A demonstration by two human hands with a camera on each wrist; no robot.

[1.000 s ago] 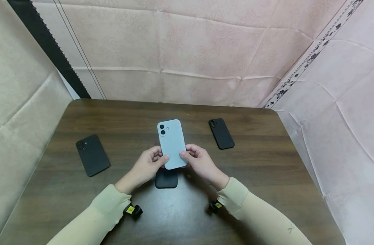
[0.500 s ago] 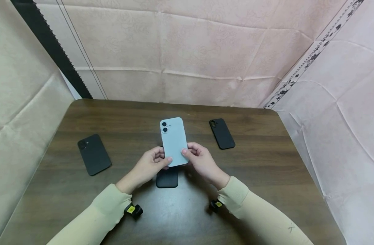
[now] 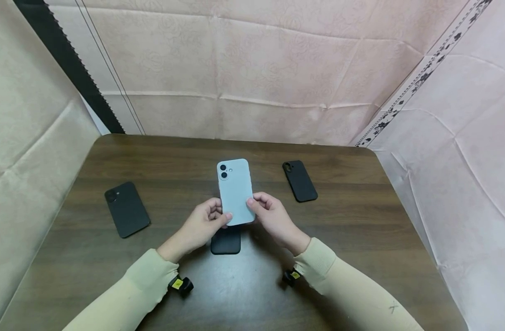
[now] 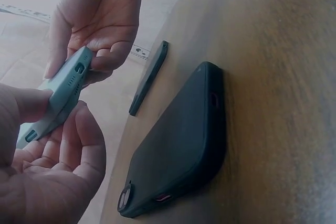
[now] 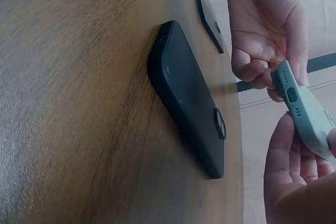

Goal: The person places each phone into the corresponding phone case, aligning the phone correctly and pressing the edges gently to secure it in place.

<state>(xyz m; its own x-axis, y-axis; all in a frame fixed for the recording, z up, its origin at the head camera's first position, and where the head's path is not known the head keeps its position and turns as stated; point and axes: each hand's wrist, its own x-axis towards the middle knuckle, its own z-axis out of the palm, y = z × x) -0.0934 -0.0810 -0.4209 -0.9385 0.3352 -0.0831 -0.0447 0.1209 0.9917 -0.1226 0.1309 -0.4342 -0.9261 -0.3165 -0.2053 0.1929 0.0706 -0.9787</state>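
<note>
Left hand point(image 3: 197, 227): pinches the lower left edge of the pale-blue cased smartphone point(image 3: 236, 189), raised above the tabletop point(image 3: 360, 225). Handling: probably light, stiff, slightly slippery, fragile if dropped; grasp by both long edges. Right hand point(image 3: 275, 220): pinches the lower right edge.

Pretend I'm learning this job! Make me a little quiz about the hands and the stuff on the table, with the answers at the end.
1. How many dark phone-shaped things lie on the table?
2. True or false: the left hand and the right hand both hold the light blue phone.
3. Fill in: in the head view, the light blue phone partly hides the ____ dark thing (left, middle or right).

Key:
1. Three: one at the left, one in the middle, one at the right.
2. True.
3. Middle.
</note>
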